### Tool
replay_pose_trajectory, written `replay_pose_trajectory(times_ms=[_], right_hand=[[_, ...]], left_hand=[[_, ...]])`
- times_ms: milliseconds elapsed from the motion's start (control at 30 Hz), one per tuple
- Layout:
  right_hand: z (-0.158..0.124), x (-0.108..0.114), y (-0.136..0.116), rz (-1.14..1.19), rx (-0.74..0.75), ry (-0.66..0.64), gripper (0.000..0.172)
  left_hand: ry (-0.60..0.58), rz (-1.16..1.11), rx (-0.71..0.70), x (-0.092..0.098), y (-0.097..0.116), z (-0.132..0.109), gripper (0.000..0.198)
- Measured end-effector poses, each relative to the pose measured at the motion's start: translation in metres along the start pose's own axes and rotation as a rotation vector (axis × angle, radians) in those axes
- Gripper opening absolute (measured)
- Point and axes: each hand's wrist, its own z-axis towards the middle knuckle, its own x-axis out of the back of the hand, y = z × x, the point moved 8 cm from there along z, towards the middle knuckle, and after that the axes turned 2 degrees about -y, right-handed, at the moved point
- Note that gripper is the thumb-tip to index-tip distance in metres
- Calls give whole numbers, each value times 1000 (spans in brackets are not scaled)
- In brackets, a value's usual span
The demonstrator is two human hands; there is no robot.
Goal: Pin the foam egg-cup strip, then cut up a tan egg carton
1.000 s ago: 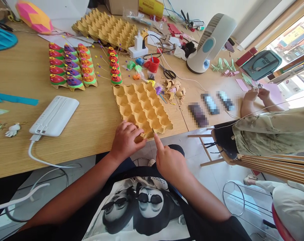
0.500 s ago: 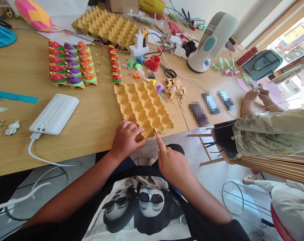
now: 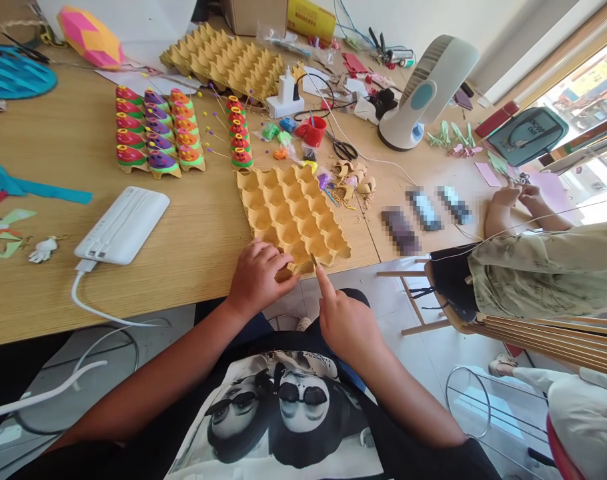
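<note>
A yellow cardboard egg tray lies at the table's front edge, its near end at the edge. My left hand grips its near left corner, thumb toward the front and fingers over the cups. In my right hand is a small knife; only its thin dark blade shows, and the handle is hidden in my fist. My index finger stretches along the blade, which meets the tray's near edge between cups. The two hands are close together but apart.
Painted egg-carton strips stand at the back left, near a white power bank. Scissors, a red cup, cardboard scraps and a fan are beyond the tray. Another person's hands work at the right.
The camera view has swung slightly left, so the table's things appear shifted right. Both hands stay at the tray's near edge, with the blade at nearly the same spot.
</note>
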Motion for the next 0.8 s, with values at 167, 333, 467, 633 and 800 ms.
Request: replay_pose_trajectory(times_ms=[167,333,467,633,800], right_hand=[[-9,-2,0,19,12,-23,72],[3,9,-4,3,12,-15,70],[14,15,-6,-21,13,-3,70],[15,12,-5,-16,13,-16,72],[-1,3,-1,-4,7,-15,73]], left_hand=[[5,10,-14,0,0,1,26],[3,9,-25,1,1,2,27],[-6,5,-17,0,0,1,27],[6,18,-21,1,1,0,30],[2,20,-19,1,1,0,31]])
